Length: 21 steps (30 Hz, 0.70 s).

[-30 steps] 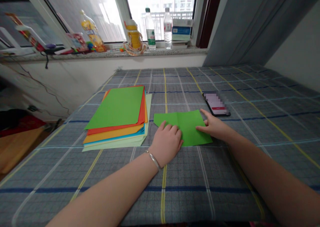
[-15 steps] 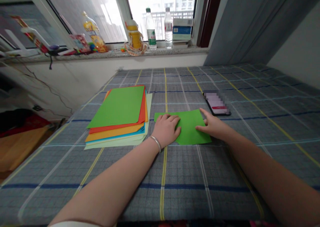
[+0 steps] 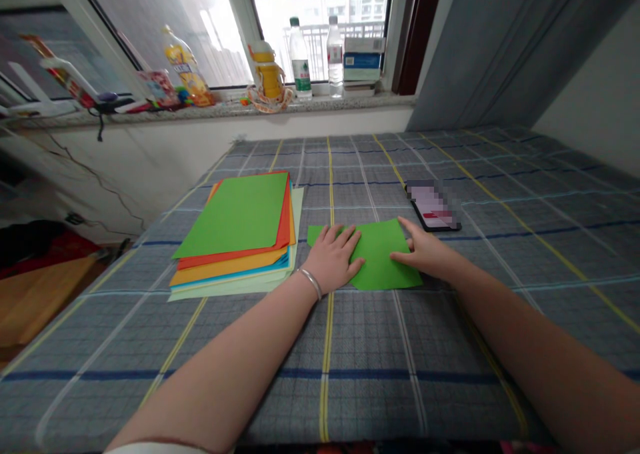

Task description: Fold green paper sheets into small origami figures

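Left hand [image 3: 333,259]: palm down, flat, fingers spread and not gripping. It rests on the left part of the green sheet [image 3: 385,257]. A metal bangle [image 3: 311,283] sits on the left wrist.

Right hand [image 3: 423,254]: fingers lightly curled, fingertips on the right part of the sheet. Thumb and fingers are slightly apart, with no pinch or grip seen.

Green sheet: lies flat on the checked cloth [image 3: 370,381], between the hands. Its outline is uneven, with a left corner poking out beyond the left hand and a notch along the near edge. Any folds under the left hand cannot be made out.

Relative to the sheet:
- Paper stack [image 3: 233,217]: just left of it, not touching it as far as can be seen. Sheets from top: green, orange, yellow, blue, pale green.
- Phone [image 3: 433,206]: beyond its right end and near it, lying face up, screen lit and partly pixelated.
- Window sill [image 3: 215,111]: far beyond it, past the end of the cloth. On the sill stand two water bottles [image 3: 301,61], a yellow cup [image 3: 267,71] and books [image 3: 363,61].
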Available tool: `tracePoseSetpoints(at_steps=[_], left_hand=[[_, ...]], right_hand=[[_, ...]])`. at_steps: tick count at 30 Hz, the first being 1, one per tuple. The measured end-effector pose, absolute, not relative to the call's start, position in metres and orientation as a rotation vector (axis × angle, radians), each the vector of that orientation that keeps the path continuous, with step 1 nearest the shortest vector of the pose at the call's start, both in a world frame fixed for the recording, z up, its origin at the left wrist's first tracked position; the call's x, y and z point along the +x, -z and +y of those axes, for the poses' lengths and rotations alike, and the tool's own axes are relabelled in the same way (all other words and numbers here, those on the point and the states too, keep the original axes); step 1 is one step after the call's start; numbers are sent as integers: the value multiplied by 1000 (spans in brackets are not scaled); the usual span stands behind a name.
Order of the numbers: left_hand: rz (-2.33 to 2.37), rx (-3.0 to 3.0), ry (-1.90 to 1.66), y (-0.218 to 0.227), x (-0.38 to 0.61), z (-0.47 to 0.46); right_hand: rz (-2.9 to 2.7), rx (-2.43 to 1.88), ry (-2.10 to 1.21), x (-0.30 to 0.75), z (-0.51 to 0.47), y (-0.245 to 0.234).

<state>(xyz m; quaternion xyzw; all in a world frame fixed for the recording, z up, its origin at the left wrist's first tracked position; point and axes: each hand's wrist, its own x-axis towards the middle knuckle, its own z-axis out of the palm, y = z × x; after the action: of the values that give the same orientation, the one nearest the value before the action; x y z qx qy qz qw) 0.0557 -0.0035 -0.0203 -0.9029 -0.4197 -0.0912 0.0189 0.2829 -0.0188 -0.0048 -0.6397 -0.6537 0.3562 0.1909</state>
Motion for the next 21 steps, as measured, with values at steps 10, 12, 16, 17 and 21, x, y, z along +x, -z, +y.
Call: tracePoseSetpoints(at_steps=[10,12,16,17,21], left_hand=[[-1216,-2936,72,10,42,-36],[-1236,-2933,57,8,40,-39],[-1228,-2919,26,4,37,-37],[-1209,-2912,31,3,36,-35],[-1144,-2900,98,1,32,-28]], right_hand=[[-1796,-1772,-1031,282,-21,2],[-1770,-1745,-1078,283,-20,3],[-1761,-1637,-1179,288,-18,6],[-1791,-1631,-1152,289,-18,6],[-1968,-1655,-966,292,-16,7]])
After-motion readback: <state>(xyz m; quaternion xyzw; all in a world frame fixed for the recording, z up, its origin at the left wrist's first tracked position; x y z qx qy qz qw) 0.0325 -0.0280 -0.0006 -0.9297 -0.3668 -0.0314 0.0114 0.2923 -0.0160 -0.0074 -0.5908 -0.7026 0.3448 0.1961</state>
